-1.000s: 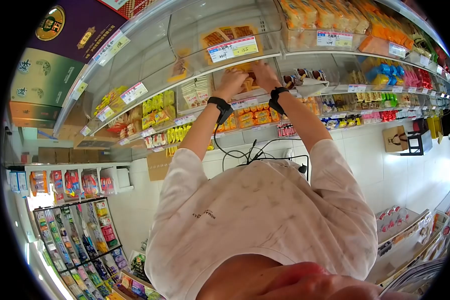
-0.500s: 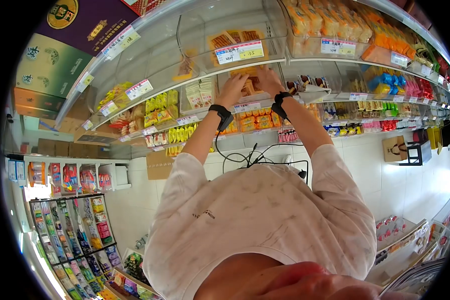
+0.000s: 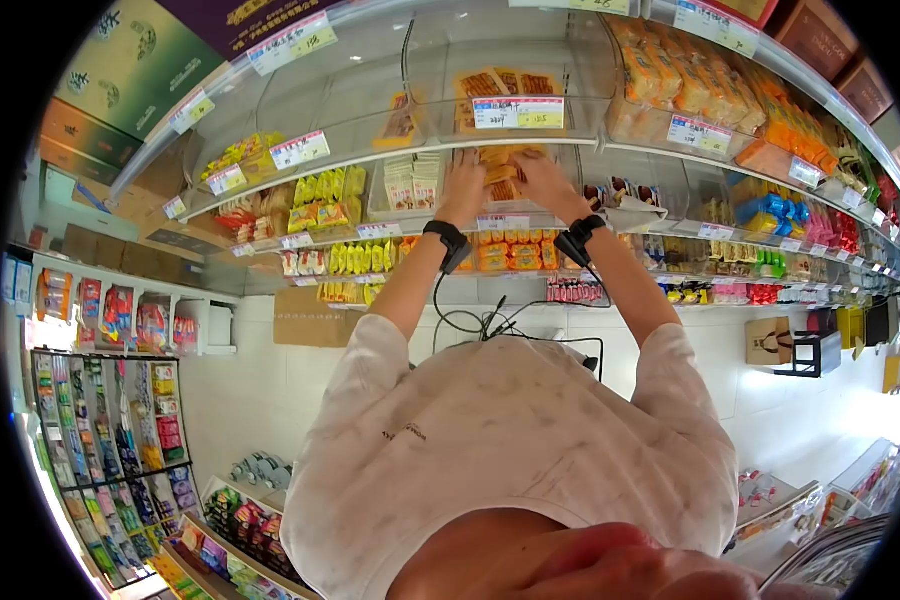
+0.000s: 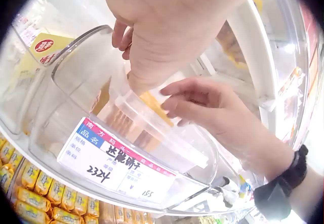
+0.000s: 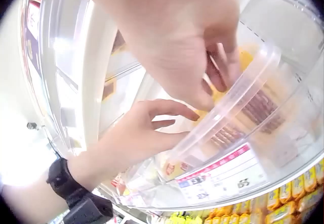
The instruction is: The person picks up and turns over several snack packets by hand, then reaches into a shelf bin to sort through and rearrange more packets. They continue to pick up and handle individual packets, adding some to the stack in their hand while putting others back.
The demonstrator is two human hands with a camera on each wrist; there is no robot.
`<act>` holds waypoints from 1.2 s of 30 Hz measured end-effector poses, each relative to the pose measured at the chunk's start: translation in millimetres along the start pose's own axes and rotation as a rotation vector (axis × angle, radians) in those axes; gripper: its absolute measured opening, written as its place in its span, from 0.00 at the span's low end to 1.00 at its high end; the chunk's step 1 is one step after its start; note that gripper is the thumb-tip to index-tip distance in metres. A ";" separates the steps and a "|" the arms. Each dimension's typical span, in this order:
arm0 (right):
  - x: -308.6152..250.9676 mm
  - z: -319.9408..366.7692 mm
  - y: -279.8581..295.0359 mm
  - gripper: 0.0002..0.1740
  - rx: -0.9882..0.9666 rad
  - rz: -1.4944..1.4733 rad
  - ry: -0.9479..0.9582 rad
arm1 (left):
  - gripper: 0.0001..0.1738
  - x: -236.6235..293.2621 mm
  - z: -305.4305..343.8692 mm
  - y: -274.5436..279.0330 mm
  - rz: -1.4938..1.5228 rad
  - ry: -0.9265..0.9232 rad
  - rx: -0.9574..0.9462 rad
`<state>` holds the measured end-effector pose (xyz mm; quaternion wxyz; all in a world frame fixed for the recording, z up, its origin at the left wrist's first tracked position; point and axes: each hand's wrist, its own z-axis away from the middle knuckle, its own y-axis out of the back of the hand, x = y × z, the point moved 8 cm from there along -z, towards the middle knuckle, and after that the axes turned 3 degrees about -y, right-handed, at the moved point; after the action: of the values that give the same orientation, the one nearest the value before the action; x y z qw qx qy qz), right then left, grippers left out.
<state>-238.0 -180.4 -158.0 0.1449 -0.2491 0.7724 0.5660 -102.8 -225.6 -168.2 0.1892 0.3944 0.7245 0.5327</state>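
Note:
Flat yellow-edged biscuit packets (image 3: 500, 186) with brown print stand in a translucent plastic tub (image 5: 229, 108), set in a clear shelf bin. My left hand (image 3: 463, 190) is at the tub's left side; in the right wrist view its fingers (image 5: 169, 107) stretch to the rim, thumb apart below. From the right, my right hand (image 3: 548, 186) reaches in, fingertips bent over a yellow packet edge (image 5: 218, 95). I cannot tell whether it grips that packet. In the left wrist view the left fingertips are partly hidden behind the hand.
A price label (image 4: 116, 163) is on the bin's front. Small white-and-green packets (image 3: 411, 185) stand left of it, dark-wrapped snacks (image 3: 620, 192) right. Orange-wrapped snacks (image 3: 517, 252) fill the shelf below. Overhead, a shelf bin holds similar packets (image 3: 508, 84). Cables (image 3: 485, 322) hang before my shirt.
The head view has shifted, so the shelves sit lower and further right in it. Both hands stay at the tub; the right hand's fingers now lie further across the packets.

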 end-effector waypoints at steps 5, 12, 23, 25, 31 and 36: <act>17.5 -5.6 -32.0 0.25 -0.128 -0.099 0.017 | 0.22 3.2 1.7 1.3 -0.007 0.048 -0.013; 14.9 -1.3 -28.1 0.18 -0.192 -0.088 -0.034 | 0.17 2.5 6.6 -3.4 -0.022 0.048 -0.001; 6.9 4.5 13.0 0.23 -0.097 0.361 -0.071 | 0.25 2.4 -1.6 -20.2 -0.041 0.000 0.147; 11.8 6.7 10.8 0.25 -0.114 0.363 -0.138 | 0.25 -2.7 -8.4 -29.4 -0.042 0.055 0.028; 25.4 12.6 4.8 0.23 -0.175 0.326 -0.131 | 0.28 -17.2 -21.0 -49.8 -0.093 0.163 -0.155; 28.7 10.7 -7.1 0.22 -0.252 0.351 -0.104 | 0.28 -9.2 -19.6 -45.7 -0.048 0.209 -0.311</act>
<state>-258.6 -178.2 -181.6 0.0514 -0.0972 0.7185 0.6868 -127.7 -250.4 -204.6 0.1842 0.2856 0.6584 0.6716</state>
